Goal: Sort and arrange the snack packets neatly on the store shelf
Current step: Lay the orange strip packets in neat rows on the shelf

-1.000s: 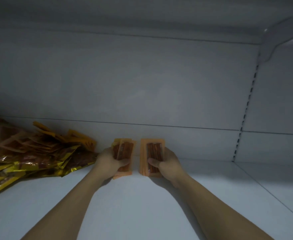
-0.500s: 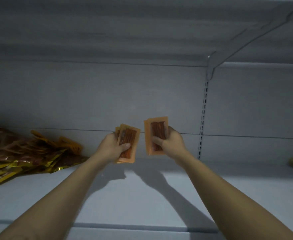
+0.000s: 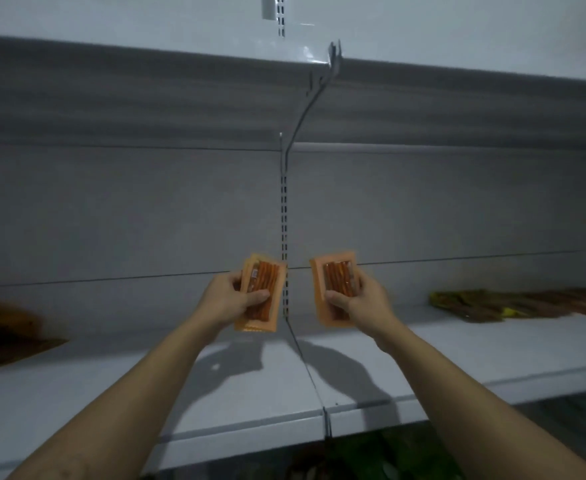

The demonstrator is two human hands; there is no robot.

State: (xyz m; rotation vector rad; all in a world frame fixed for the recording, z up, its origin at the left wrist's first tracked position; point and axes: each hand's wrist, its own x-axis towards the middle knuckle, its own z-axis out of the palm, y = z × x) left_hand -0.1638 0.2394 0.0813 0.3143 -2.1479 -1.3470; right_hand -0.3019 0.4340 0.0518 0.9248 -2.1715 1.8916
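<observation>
Both your hands are raised above the white store shelf (image 3: 111, 382), each holding a small stack of orange snack packets upright in the air, clear of the shelf surface. Your left hand (image 3: 231, 301) has its thumb pressed across the front of the left stack (image 3: 263, 282) and its fingers curled behind; the packets in it are slightly fanned and sit a little askew. Your right hand (image 3: 360, 299) grips the right stack (image 3: 336, 278) the same way, thumb over the lower front, fingers wrapped round the right edge. The two stacks are side by side, near each other but apart, on either side of the slotted upright (image 3: 284, 220) in the back panel (image 3: 111, 220). A loose heap of gold and brown packets (image 3: 4, 327) lies on the shelf at far left; another pile of packets (image 3: 513, 304) lies at far right, against the back panel. A metal bracket (image 3: 305, 109) runs beneath the upper shelf (image 3: 146, 91) overhead
</observation>
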